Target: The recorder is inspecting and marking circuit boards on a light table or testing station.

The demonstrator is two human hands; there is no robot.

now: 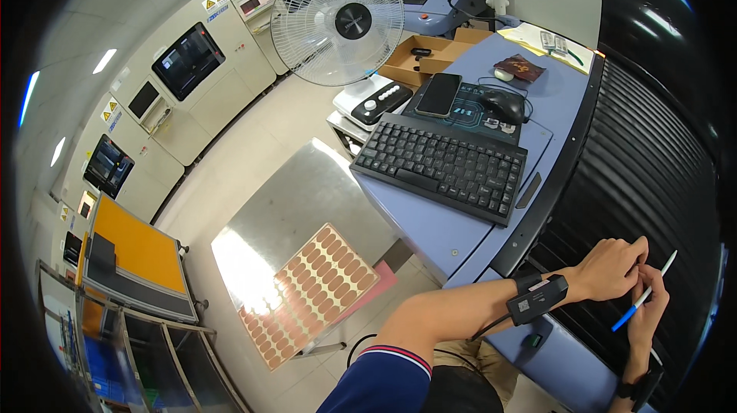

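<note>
Our right hand (pixel 652 310) pinches a pen (pixel 642 295), slanting blue end lower left, white end upper right; our left hand (pixel 610 269) curls inward, its hold, we can't tell.

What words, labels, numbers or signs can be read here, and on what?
Described, not copied:
Fan hub: pale lettering, blurred.
Cream machine: yellow warning triangles, blue lettering.
Mouse pad: blue characters.
Wrist box: square code, print too tiny.
Keyboard: legends too small.
Pen: none readable.
</note>
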